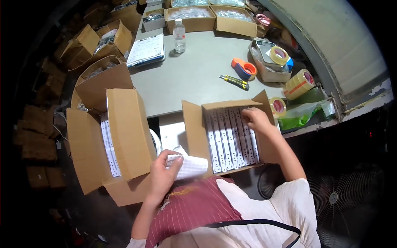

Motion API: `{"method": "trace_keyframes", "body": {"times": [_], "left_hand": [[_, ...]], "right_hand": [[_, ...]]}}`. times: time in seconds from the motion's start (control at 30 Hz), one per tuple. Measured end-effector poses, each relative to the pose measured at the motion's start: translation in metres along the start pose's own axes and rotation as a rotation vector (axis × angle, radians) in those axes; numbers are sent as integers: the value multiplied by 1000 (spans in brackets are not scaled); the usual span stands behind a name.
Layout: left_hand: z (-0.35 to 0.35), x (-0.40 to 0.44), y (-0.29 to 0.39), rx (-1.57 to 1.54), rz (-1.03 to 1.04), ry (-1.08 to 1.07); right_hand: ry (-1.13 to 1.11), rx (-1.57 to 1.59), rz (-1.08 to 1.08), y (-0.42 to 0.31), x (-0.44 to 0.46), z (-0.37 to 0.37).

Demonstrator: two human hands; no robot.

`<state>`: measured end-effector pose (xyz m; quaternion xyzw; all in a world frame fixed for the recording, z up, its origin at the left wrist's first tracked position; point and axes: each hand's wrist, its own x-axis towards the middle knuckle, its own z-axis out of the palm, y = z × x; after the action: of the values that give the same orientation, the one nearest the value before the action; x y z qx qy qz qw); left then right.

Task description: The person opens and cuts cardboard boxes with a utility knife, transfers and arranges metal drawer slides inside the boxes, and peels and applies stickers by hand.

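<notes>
My left hand (pixel 163 175) pinches a curled sheet of white paper (pixel 193 166) with faint printed rows, in front of the gap between two cartons. My right hand (pixel 257 119) reaches into the open cardboard box (pixel 192 128) on the right. Its fingers are bent down at the far end of a row of long white strips (pixel 225 140) with dark holes; the fingertips are partly hidden, and I cannot make out what they grip. Another open carton (pixel 128 132) stands at the left, with similar white strips (pixel 109 144) inside.
On the grey table (pixel 194 70) are a water bottle (pixel 179 36), a clipboard (pixel 147 50), cutters (pixel 235 82), tape rolls (pixel 245 68) and a scale (pixel 264 51). Boxes of bagged parts (pixel 190 18) line the back. A fan (pixel 333 198) stands at the right.
</notes>
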<state>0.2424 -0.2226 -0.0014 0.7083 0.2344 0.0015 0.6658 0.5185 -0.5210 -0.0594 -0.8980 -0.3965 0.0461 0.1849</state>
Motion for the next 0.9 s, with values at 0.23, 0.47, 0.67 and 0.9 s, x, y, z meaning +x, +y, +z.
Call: {"method": "trace_keyframes", "body": {"times": [0.23,0.47,0.67,0.9], "left_hand": [[5,-1,9,39,29,-28],[1,-2,-4,-4,49,70],[-1,-7,-4,30,21,70],[1,-8,-4,-55,23,41]], "right_hand": [[-319,-202,-96,69,1,32],[-264,-311,-69,75,5,50],[-187,-235,-83,84,4,34],[-260,-302,-195,82,-6,39]]}}
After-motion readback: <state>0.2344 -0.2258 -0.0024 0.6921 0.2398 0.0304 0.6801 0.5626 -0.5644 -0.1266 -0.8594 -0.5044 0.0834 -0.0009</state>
